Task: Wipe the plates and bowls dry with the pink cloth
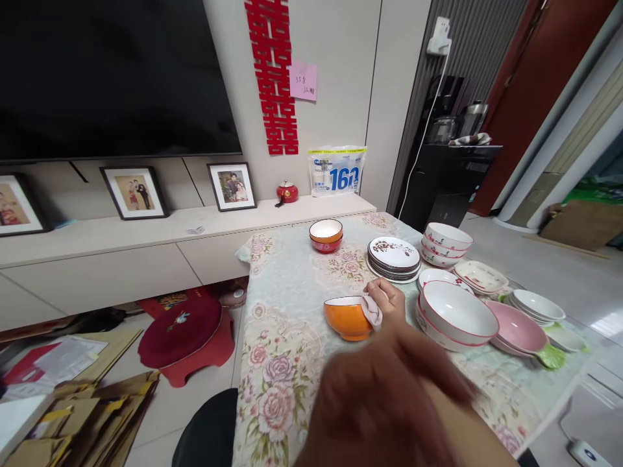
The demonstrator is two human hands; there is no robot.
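Nearest to us is our left hand (384,383), blurred, so we cannot tell if it is wide or narrow. Behind it, our right hand (389,299) holds a cloth (372,312) against the rim of the orange bowl (346,319). This bowl is on or just above the counter (299,292); we cannot tell which. Farther, we see the stacked plates (394,253), and beyond the counter, a bag (337,172).
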